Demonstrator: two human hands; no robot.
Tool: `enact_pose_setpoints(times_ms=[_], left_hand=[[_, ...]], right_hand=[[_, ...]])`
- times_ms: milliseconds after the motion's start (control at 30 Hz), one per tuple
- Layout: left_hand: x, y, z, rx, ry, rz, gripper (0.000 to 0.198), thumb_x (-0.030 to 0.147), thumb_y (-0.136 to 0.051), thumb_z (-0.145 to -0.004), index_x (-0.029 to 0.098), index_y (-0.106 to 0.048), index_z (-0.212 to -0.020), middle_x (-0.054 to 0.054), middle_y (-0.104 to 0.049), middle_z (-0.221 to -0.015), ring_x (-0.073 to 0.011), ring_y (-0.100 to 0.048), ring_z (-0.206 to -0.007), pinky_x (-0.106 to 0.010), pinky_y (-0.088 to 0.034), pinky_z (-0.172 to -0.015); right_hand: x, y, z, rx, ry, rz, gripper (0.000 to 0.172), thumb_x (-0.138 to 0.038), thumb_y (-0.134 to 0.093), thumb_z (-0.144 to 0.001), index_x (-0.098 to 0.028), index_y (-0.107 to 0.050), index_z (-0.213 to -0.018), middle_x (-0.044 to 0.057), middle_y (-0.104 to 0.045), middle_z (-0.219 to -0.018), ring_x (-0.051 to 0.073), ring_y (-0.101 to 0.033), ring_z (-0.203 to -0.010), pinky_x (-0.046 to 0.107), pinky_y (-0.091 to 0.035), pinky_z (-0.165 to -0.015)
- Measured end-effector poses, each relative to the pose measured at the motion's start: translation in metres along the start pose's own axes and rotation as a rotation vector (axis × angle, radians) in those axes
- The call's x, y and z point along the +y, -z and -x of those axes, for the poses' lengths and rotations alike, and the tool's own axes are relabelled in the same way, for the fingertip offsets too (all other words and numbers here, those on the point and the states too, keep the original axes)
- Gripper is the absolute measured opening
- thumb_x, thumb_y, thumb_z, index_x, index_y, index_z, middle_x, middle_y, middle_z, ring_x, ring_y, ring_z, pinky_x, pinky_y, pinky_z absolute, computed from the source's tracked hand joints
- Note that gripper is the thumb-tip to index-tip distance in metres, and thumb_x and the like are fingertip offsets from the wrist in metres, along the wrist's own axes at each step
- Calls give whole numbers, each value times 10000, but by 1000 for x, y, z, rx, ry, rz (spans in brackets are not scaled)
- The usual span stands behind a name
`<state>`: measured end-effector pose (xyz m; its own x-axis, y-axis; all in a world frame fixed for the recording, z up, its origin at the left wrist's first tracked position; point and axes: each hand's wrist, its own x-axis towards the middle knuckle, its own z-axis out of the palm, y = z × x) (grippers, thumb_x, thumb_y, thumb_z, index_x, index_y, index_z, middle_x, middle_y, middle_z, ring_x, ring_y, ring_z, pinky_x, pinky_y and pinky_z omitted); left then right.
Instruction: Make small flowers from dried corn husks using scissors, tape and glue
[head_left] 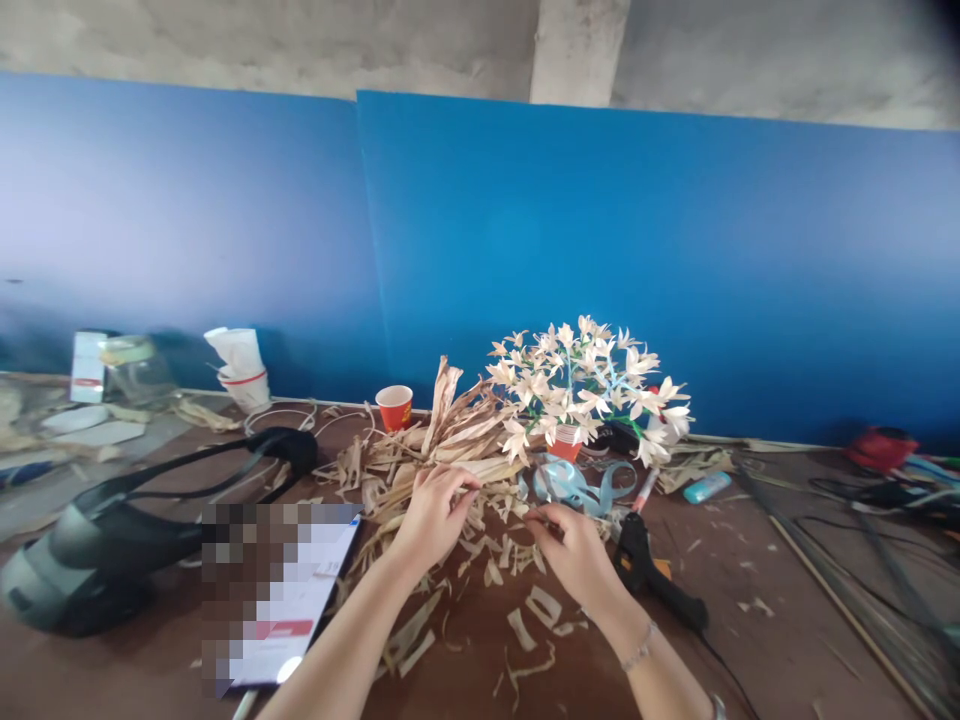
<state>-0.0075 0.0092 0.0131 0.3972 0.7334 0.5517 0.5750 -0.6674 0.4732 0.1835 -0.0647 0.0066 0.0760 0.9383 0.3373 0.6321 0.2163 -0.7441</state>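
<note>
Dried husk strips [397,475] lie in a heap across the middle of the brown table, with small cut pieces [491,570] scattered in front. My left hand [439,510] is over the heap's right part, thumb and fingers bent toward each other; anything between them is too small to tell. To its right, my right hand [570,545] has its thumb and index finger close together near small pale scraps; whether it pinches one is unclear. Behind my hands, many pale husk flowers [577,385] on green stems stand in a red and white cup [565,443]. Light blue ribbon [574,485] lies before the cup.
A black glue gun [649,570] lies right of my right hand, its cord trailing forward. At left are a tablet [300,600] and a black headset [97,545]. A red cup [395,408] stands behind the heap; a blue bottle [706,488] lies at right.
</note>
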Motion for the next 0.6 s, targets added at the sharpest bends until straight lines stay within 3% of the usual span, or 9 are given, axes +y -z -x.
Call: enact_pose_setpoints(times_ms=[167,333,600], left_hand=[[4,0,1,3,-31,-17,101,181,-501,-785,218,-594,-797,-17,-662,-835,-196,-560,-861,-348,-350,-823],[9,0,2,-44,-110,-61,137,195,-472,-811,219,-606,-831,-35,-652,-866,-200,-542,-891,-348,-348,-817],[-2,-2,2,-19,-130,-133,156,183,-474,-809,237,-608,-867,-26,-659,-881,-198,-544,-895,-361,-329,-833]], right_hand=[[2,0,1,49,-26,-121,211,-286,-537,-771,-180,-635,-924,44,-677,-759,180,-610,-663,262,-475,-604],[-2,-1,5,141,38,-131,195,-305,-499,-808,-180,-647,-791,47,-670,-738,179,-609,-674,258,-468,-626],[5,-1,6,278,40,-75,204,-319,-485,-821,-181,-631,-785,56,-654,-714,177,-596,-642,271,-463,-597]])
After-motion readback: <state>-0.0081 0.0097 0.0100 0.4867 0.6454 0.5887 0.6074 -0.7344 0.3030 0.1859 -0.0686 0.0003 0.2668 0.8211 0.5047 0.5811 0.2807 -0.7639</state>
